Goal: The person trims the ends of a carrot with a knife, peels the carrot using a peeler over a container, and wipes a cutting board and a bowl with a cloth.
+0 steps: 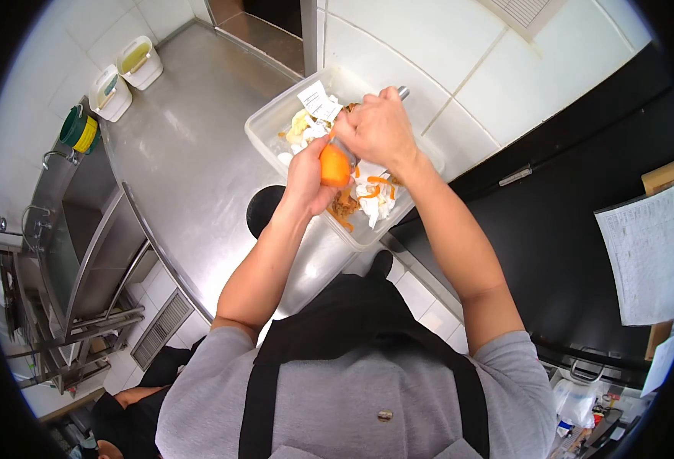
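An orange carrot-like vegetable is held in my left hand, its rounded end toward me. My right hand is closed round a metal tool, whose handle end sticks out past the fingers; the rest of it is mostly hidden by the hand. Both hands are close together over a translucent plastic bin. In the bin lie orange peelings, crumpled white paper, a printed slip and pale yellowish scraps.
The bin stands on a steel counter beside a tiled wall. White containers and a green-and-yellow one stand at the upper left, by a sink. A round black opening is near my left forearm. Another person is at lower left.
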